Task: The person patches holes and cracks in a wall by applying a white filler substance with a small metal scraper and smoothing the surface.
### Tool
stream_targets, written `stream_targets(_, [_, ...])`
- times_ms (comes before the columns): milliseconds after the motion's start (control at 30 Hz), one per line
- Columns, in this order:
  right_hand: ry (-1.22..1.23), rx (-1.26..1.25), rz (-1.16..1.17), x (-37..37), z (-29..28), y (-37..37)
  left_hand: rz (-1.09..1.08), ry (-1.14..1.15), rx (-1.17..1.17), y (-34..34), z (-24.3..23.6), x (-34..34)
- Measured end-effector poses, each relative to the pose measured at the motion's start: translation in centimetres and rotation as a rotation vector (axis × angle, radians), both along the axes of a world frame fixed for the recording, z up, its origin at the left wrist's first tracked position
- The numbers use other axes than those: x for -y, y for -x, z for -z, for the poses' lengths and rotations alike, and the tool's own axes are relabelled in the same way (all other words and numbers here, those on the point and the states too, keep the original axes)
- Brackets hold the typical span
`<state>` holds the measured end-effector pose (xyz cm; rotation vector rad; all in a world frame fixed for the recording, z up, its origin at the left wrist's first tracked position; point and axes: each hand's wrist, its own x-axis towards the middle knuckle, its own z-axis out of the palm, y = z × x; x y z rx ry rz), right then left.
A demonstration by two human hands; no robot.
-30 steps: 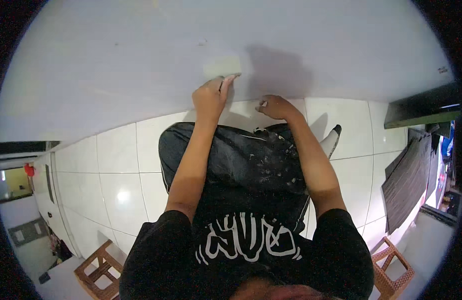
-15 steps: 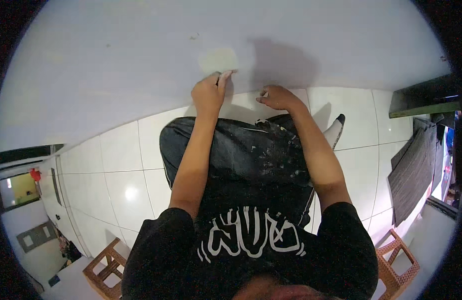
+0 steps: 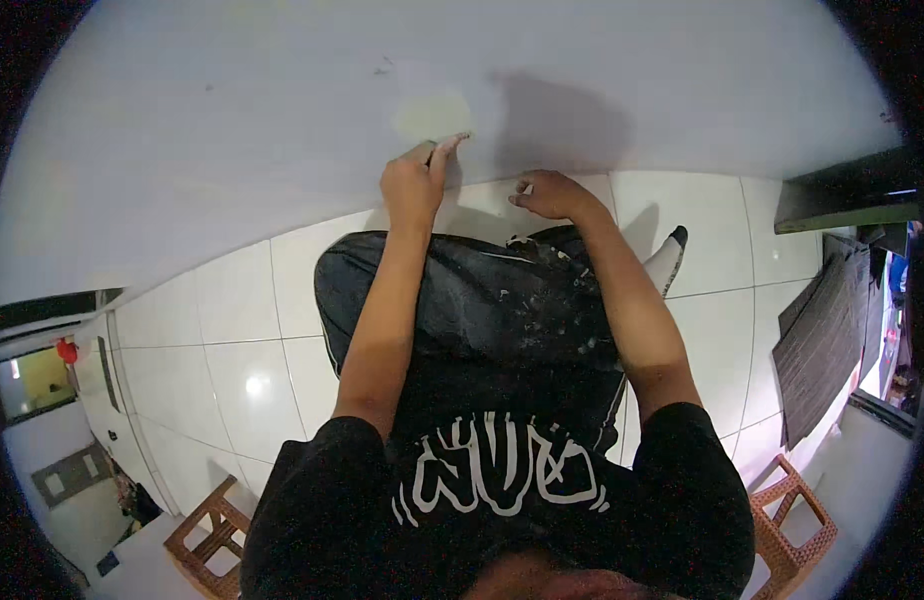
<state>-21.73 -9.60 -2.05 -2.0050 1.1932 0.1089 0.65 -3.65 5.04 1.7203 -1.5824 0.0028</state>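
My left hand (image 3: pixel 412 188) is closed, held low against the pale wall (image 3: pixel 282 130). One whitish, powdery finger reaches right and its tip touches the wall surface. A small grey-green bit shows between the fingers, but I cannot make out what it is. Just above that hand lies a pale yellowish patch (image 3: pixel 432 112) on the wall. My right hand (image 3: pixel 552 194) hovers over the floor close to the wall's foot, fingers loosely curled in, with nothing seen in them. It casts a shadow on the wall.
My crossed legs in dark, paint-spotted trousers (image 3: pixel 482 300) rest on white floor tiles (image 3: pixel 247 345). A sock-covered foot (image 3: pixel 666 262) sticks out at the right. Brown woven-pattern stools (image 3: pixel 794 520) stand behind on both sides. A dark grey board or mat (image 3: pixel 827 340) leans at the right.
The whitish finger of my left hand has shifted slightly up and left on the wall. My right hand stays nearly where it was. The whole view has moved a little.
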Motion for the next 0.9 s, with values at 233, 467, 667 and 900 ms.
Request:
stream_targets(233, [-0.011,-0.019,0.009,-0.1,-1.2,-0.6,-0.021,0.022,-0.010,0.1,-0.1,-0.1])
stream_targets(467, [0.072,-0.006,0.054,-0.4,-0.5,-0.1,0.022,0.028,-0.063,0.6,-0.3,-0.2])
stream_targets(667, [-0.074,-0.045,0.034,-0.2,-2.1,-0.6,-0.020,-0.011,0.049,0.1,0.4,0.0])
stream_targets(900, [-0.033,-0.062,-0.046,-0.2,-1.3,-0.9,-0.002,-0.135,0.022,-0.8,1.5,0.2])
